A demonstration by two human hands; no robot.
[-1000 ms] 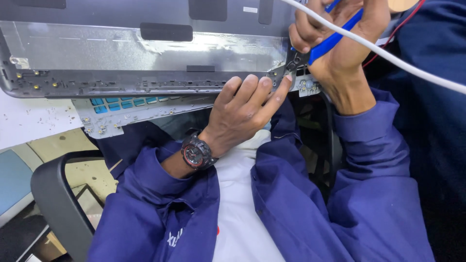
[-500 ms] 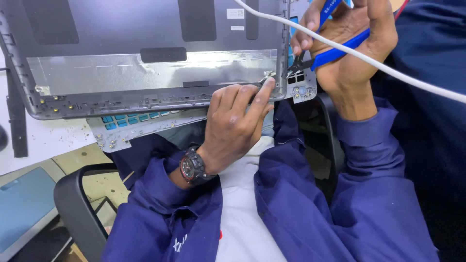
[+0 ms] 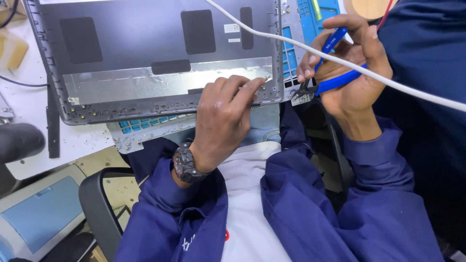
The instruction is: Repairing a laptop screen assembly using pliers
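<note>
A: Since the earlier frame the grey laptop cover (image 3: 160, 58) sits lower and further left in view; the right hand (image 3: 347, 73) has drawn right, off its corner.

B: Nearest items?

A: Blue sleeves, a black wristwatch (image 3: 187, 164). Beyond it, the left hand (image 3: 223, 119), fingertips pressed on the cover's near edge by the right corner, pinching nothing visible.

B: Right hand?

A: Closed around blue-handled cutters (image 3: 323, 80), tips just beside the corner. A white cable (image 3: 340, 60) crosses over them
</note>
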